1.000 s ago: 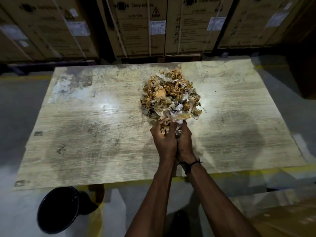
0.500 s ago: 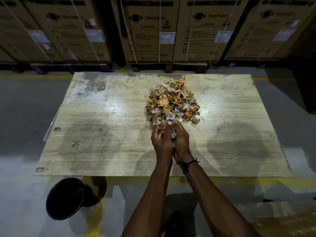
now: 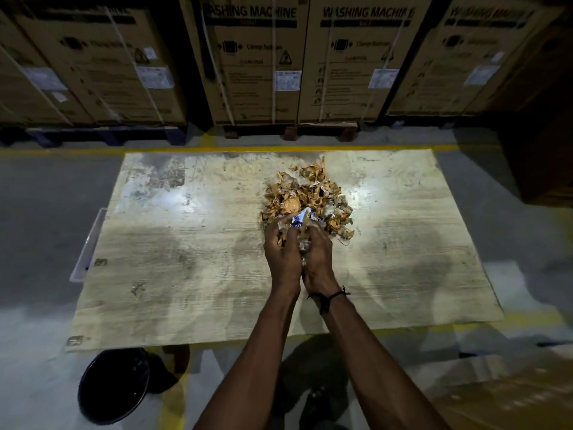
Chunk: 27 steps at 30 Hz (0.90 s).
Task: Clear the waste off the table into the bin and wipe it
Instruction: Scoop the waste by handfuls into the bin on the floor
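Observation:
A heap of brown and white crumpled paper waste (image 3: pixel 310 193) lies on the worn wooden table (image 3: pixel 186 259), right of its middle. My left hand (image 3: pixel 280 252) and my right hand (image 3: pixel 317 256) are pressed side by side at the heap's near edge. Both have their fingers curled round a bunch of scraps, among them a white and blue piece (image 3: pixel 299 220). A black round bin (image 3: pixel 113 386) stands on the floor below the table's near left corner.
Large washing machine cartons (image 3: pixel 257 63) on pallets line the far side behind a yellow floor line. A pale flat sheet (image 3: pixel 86 246) sticks out under the table's left edge. Grey floor surrounds the table; a brown surface (image 3: pixel 511 395) lies at the near right.
The camera has pulled back and up, so the table looks smaller. My hands have stayed together at the heap's near edge and have gathered more scraps, the blue and white piece now showing between them.

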Each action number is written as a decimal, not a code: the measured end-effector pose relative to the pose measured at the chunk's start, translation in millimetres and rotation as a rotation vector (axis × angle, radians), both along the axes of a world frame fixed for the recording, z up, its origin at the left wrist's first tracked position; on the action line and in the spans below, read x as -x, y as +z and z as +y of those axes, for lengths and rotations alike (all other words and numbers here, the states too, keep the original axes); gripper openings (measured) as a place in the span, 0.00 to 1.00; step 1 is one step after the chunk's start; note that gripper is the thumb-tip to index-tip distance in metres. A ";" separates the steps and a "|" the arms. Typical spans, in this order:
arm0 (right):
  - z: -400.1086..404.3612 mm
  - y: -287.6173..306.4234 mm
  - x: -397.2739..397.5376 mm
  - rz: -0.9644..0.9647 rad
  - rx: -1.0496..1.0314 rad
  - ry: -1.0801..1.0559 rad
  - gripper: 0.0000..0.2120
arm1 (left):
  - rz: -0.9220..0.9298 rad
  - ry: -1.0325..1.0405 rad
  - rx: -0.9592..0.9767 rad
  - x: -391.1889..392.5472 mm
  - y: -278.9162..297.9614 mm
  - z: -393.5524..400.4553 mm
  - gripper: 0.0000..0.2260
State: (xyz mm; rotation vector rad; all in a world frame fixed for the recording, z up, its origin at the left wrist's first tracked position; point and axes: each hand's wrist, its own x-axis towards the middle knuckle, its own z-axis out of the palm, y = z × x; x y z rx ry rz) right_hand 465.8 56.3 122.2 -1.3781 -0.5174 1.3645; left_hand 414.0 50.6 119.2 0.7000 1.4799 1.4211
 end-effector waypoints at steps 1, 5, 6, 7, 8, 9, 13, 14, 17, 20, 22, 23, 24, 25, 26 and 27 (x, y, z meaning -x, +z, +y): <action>0.9 2.4 3.0 0.004 -0.006 -0.010 0.13 | 0.005 -0.008 -0.002 3.7 0.6 2.4 0.19; 2.7 19.0 16.2 0.046 -0.042 -0.057 0.17 | -0.073 -0.037 0.039 15.1 11.1 8.2 0.16; 3.7 22.6 19.3 0.066 -0.026 -0.077 0.19 | -0.098 -0.040 0.037 16.8 16.5 9.0 0.16; 5.0 24.7 22.1 0.073 -0.013 -0.099 0.19 | -0.125 -0.039 0.039 18.0 22.3 9.8 0.16; 6.8 25.2 23.7 0.067 -0.005 -0.121 0.17 | -0.157 -0.030 0.041 18.5 28.7 10.6 0.16; 8.7 25.7 25.0 0.047 -0.001 -0.143 0.16 | -0.193 -0.020 0.044 19.4 32.2 12.1 0.17; 13.1 36.5 27.4 0.050 0.055 -0.184 0.15 | -0.294 -0.026 0.026 21.7 42.2 16.2 0.20; 12.8 39.4 27.9 0.064 0.072 -0.190 0.15 | -0.289 -0.034 0.023 22.0 44.6 18.1 0.19; 12.7 43.4 30.2 0.093 0.068 -0.184 0.18 | -0.224 -0.022 0.029 23.6 52.0 20.5 0.17; 15.9 53.4 31.4 0.091 0.012 -0.174 0.25 | -0.160 0.034 -0.012 23.4 55.4 23.1 0.19; 19.6 63.2 30.5 0.116 -0.015 -0.139 0.30 | -0.153 0.052 -0.017 21.9 60.1 26.3 0.19; 21.3 65.9 29.3 0.128 -0.018 -0.111 0.31 | -0.150 0.051 0.004 20.6 62.6 27.5 0.20; 23.5 67.4 28.2 0.144 -0.021 -0.089 0.32 | -0.162 0.059 0.022 19.3 65.5 29.0 0.21; 25.3 67.0 27.6 0.148 -0.015 -0.076 0.33 | -0.176 0.077 0.032 19.3 69.2 29.8 0.22; 26.4 67.1 27.1 0.157 -0.013 -0.067 0.34 | -0.185 0.087 0.044 19.1 73.2 31.4 0.23; 27.7 67.9 26.5 0.158 -0.021 -0.054 0.35 | -0.184 0.098 0.056 18.5 76.8 33.6 0.23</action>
